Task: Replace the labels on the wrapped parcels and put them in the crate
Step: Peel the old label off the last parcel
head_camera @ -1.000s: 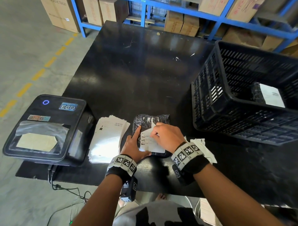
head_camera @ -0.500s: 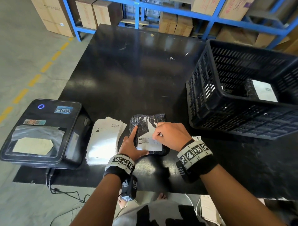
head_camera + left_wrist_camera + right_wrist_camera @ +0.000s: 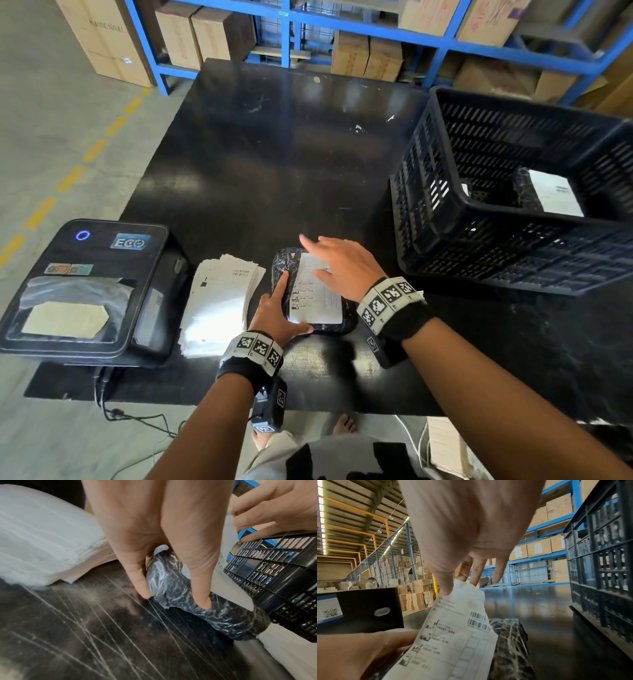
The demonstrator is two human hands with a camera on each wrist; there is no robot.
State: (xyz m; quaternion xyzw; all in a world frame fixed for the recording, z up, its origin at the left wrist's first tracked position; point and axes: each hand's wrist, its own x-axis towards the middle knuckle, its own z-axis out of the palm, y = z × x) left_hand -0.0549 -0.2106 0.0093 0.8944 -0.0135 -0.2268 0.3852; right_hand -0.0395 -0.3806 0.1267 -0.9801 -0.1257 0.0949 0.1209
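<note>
Your left hand [image 3: 277,317] pinches the near left corner of the parcel [image 3: 286,265] on the bench [image 3: 274,154], left of the crate [image 3: 479,240], while your right hand [image 3: 342,267] fingers pinch the lifted far end of its label [image 3: 315,301].

I see a scratched black table [image 3: 274,154] filling the middle of the head view. At lower left on it sits a black printer [image 3: 85,291]. Just right of that lie a stack of white labels [image 3: 219,301] and then the wrapped parcel [image 3: 284,263]. The black crate [image 3: 479,260] stands at right.
</note>
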